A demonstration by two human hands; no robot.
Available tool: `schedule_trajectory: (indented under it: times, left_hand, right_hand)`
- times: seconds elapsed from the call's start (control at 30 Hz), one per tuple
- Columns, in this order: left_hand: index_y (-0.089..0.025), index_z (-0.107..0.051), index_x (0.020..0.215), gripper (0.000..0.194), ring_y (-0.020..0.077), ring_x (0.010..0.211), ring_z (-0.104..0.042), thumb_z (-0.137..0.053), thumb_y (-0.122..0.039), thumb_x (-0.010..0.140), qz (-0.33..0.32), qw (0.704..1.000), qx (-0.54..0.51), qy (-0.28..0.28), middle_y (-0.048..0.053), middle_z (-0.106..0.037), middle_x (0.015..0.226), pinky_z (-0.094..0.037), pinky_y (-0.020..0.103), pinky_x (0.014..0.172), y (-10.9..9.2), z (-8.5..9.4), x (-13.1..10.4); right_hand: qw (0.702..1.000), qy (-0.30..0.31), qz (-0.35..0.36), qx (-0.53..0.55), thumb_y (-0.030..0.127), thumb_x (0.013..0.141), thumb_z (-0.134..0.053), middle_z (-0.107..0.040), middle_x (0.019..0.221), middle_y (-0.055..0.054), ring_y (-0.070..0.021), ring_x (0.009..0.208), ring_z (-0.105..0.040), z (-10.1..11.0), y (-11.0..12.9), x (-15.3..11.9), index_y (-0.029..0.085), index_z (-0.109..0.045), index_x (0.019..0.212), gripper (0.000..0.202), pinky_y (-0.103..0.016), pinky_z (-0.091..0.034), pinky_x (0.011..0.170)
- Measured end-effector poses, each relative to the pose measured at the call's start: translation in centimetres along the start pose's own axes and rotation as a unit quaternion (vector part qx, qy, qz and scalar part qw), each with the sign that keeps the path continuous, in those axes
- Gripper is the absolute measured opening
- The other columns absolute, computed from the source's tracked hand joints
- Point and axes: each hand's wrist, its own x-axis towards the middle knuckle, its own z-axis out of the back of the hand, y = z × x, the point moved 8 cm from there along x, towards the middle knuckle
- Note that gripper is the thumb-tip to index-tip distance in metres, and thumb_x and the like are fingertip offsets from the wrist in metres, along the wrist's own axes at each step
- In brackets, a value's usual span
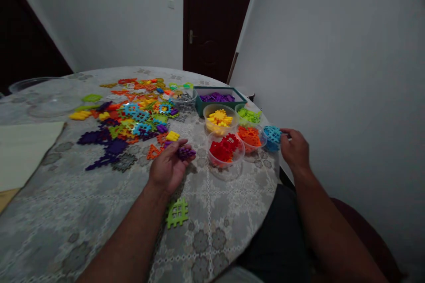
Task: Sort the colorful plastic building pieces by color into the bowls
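My left hand [169,166] is palm up over the table, with its fingers curled round several purple plastic building pieces [186,153]. Yellow [173,135] and orange [153,152] pieces lie just beyond it. Close to my left wrist, a lime-green lattice square [177,212] rests on the cloth. At the table's right edge, my right hand [295,148] is closed, its thumb and forefinger up against a tub of blue pieces [272,135]. Whether it pinches the tub's rim or a piece is hidden. Clear tubs of red [224,149] and orange pieces [249,135] stand to its left.
Farther back are tubs of yellow [219,118], green [249,115] and grey pieces [183,97], and a box [198,106] of purple ones. A mixed heap [133,119] spreads across the left. A clear lid or tub [55,97] and a pale sheet [28,154] lie far left.
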Motion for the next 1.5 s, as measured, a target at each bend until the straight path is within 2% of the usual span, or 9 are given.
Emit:
schedule_trajectory:
  times: [0.17, 0.37, 0.6, 0.7, 0.8, 1.03, 1.2, 1.4, 1.5]
  left_hand:
    - [-0.011, -0.074, 0.1, 0.014, 0.022, 0.085, -0.077, -0.068, -0.023, 0.094, -0.001, 1.0, -0.001, 0.013, 0.015, -0.08, 0.095, -0.065, 0.037, 0.079, 0.4, 0.0, 0.1]
    - [-0.01, -0.074, 0.106, 0.021, 0.0258, 0.097, -0.078, -0.07, -0.026, 0.094, 0.006, 1.0, 0.001, 0.021, 0.019, -0.08, 0.103, -0.064, 0.035, 0.081, 0.7, 0.0, 0.2]
    - [-0.009, -0.072, 0.119, 0.03, 0.0189, 0.08, -0.076, -0.065, -0.019, 0.091, 0.008, 0.998, -0.009, 0.058, 0.017, -0.08, 0.101, -0.058, 0.022, 0.062, 1.0, 0.0, 0.2]
    - [-0.011, -0.073, 0.118, 0.033, 0.0163, 0.074, -0.074, -0.066, -0.015, 0.086, 0.009, 0.998, -0.003, 0.064, 0.015, -0.079, 0.101, -0.052, 0.018, 0.053, 0.8, -0.1, 0.1]
    - [-0.012, -0.073, 0.109, 0.027, 0.0202, 0.086, -0.076, -0.065, -0.014, 0.084, -0.009, 0.998, -0.017, 0.052, 0.015, -0.079, 0.103, -0.062, 0.027, 0.069, 0.0, -0.2, -0.2]
    - [-0.009, -0.072, 0.107, 0.024, 0.0276, 0.097, -0.078, -0.06, -0.021, 0.089, -0.023, 0.999, -0.033, 0.025, 0.02, -0.078, 0.104, -0.064, 0.042, 0.088, -0.9, 0.0, -0.3]
    - [-0.009, -0.073, 0.1, 0.022, 0.0248, 0.084, -0.077, -0.06, -0.024, 0.09, -0.021, 0.999, -0.046, -0.008, 0.016, -0.077, 0.09, -0.064, 0.04, 0.08, -0.9, 0.6, -0.2]
    - [-0.013, -0.071, 0.092, 0.018, 0.02, 0.072, -0.071, -0.062, -0.026, 0.084, -0.047, 0.996, -0.066, -0.043, 0.009, -0.072, 0.077, -0.064, 0.038, 0.075, -1.8, 1.5, 0.0]
    - [-0.014, -0.07, 0.091, 0.018, 0.0193, 0.07, -0.069, -0.064, -0.028, 0.082, -0.063, 0.993, -0.075, -0.06, 0.007, -0.07, 0.077, -0.063, 0.038, 0.074, -2.1, 2.1, 0.0]
  right_hand:
    - [0.985, 0.066, 0.098, 0.125, 0.032, 0.097, -0.056, -0.076, 0.117, -0.011, -0.0279, 0.107, -0.071, -0.8, 9.0, -3.8, 0.023, -0.077, 0.112, 0.028, -0.044, -0.056, 0.097]
    - [0.905, 0.235, 0.265, 0.237, 0.021, 0.104, -0.055, -0.072, 0.13, -0.01, -0.0262, 0.122, -0.067, -3.1, 21.6, -8.4, 0.026, -0.07, 0.129, 0.03, -0.047, -0.054, 0.108]
    - [0.865, 0.292, 0.37, 0.173, 0.018, 0.105, -0.055, -0.07, 0.137, -0.011, -0.0257, 0.12, -0.067, -6.9, 28.2, -12.7, 0.028, -0.069, 0.133, 0.033, -0.041, -0.057, 0.101]
    - [0.854, 0.301, 0.382, 0.187, 0.019, 0.105, -0.055, -0.073, 0.13, -0.01, -0.0246, 0.115, -0.069, -7.1, 29.1, -12.6, 0.027, -0.072, 0.126, 0.028, -0.039, -0.056, 0.1]
    - [0.854, 0.317, 0.326, 0.252, 0.023, 0.104, -0.056, -0.077, 0.117, -0.009, -0.0235, 0.107, -0.071, -6.6, 28.8, -10.1, 0.023, -0.073, 0.12, 0.023, -0.039, -0.056, 0.096]
    - [0.791, 0.431, -0.026, 0.433, 0.045, 0.094, -0.067, -0.074, 0.078, 0.0, -0.0121, 0.056, -0.059, -9.1, 24.9, -6.2, 0.019, -0.069, 0.117, 0.034, -0.025, -0.049, 0.054]
    - [0.799, 0.445, -0.03, 0.404, 0.041, 0.087, -0.073, -0.074, 0.077, -0.002, -0.0116, 0.055, -0.058, -10.7, 23.5, -4.2, 0.017, -0.073, 0.112, 0.034, -0.023, -0.044, 0.05]
    - [0.883, 0.23, -0.096, 0.397, 0.034, 0.086, -0.067, -0.079, 0.099, -0.007, -0.0135, 0.06, -0.063, -11.7, 20.2, 6.3, 0.017, -0.066, 0.134, 0.051, -0.024, -0.046, 0.051]
    - [0.909, 0.191, -0.034, 0.37, 0.037, 0.09, -0.066, -0.08, 0.106, -0.009, -0.0174, 0.067, -0.069, -10.2, 21.9, 5.3, 0.019, -0.06, 0.147, 0.059, -0.029, -0.053, 0.056]
